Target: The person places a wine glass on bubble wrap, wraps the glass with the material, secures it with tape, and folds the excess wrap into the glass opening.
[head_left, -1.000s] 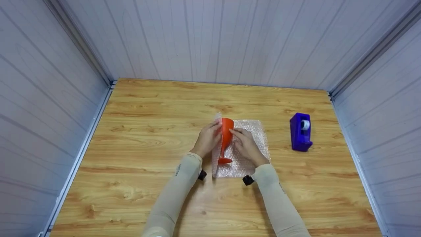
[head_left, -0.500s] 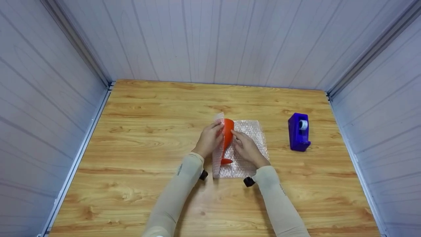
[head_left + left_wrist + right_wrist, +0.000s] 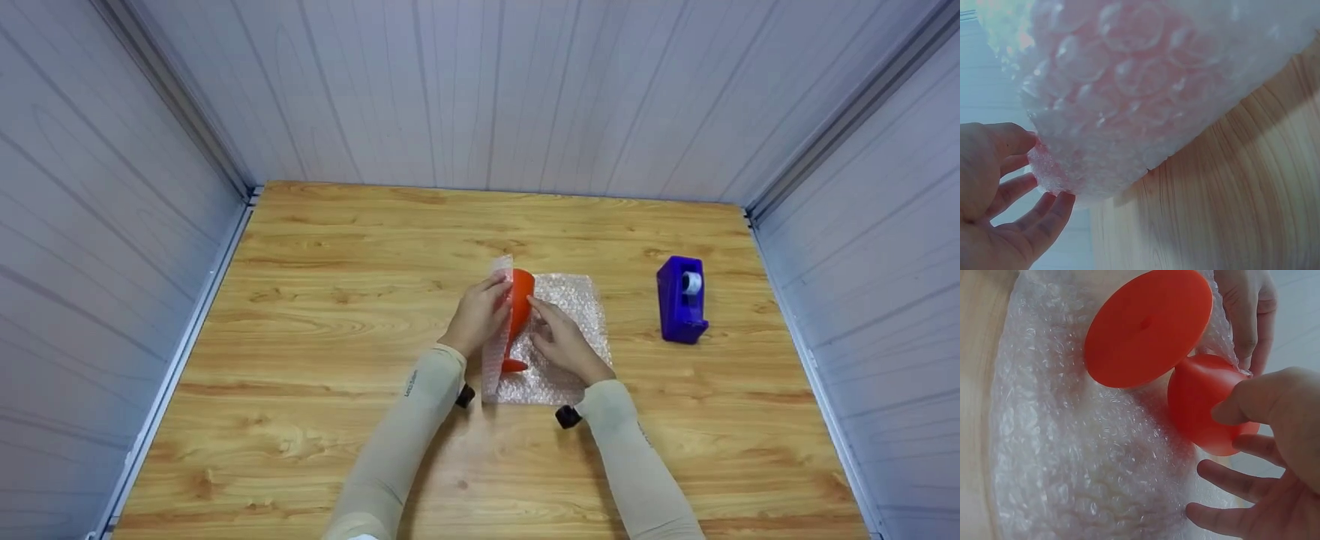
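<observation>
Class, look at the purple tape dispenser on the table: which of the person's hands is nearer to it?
Right. The right hand rests on the bubble wrap, on the side toward the tape dispenser. The left hand is farther, beyond the orange goblet.

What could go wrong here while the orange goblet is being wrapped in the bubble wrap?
1. The orange goblet lies on its side on the bubble wrap; it might roll if a hand lets go.
2. The left hand alone lifts the wrap's edge against the cup, so the edge may fall back flat.
3. The tape dispenser stands well apart to the right; reaching for it would free the right hand.
</observation>
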Motion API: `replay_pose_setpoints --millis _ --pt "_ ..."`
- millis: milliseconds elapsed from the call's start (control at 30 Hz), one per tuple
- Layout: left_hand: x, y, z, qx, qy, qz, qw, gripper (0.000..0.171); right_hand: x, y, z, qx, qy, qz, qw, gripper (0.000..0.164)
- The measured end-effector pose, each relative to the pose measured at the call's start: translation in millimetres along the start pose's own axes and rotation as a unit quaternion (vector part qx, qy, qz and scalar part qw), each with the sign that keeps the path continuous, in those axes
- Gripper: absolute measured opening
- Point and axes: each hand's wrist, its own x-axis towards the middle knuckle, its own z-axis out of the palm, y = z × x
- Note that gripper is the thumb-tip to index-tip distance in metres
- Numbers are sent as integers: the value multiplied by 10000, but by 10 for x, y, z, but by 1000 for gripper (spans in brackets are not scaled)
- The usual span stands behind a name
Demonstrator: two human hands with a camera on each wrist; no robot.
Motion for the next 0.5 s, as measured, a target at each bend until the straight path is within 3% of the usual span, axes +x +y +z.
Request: replay_pose_setpoints --millis 167,500 --pt "5 14 14 42 17 -78 10000 33 -22 0 9 51 -93 195 9998 73" --pt "10 74 39 236 -69 -336 9991 33 -21 -19 16 -284 62 34 9996 70"
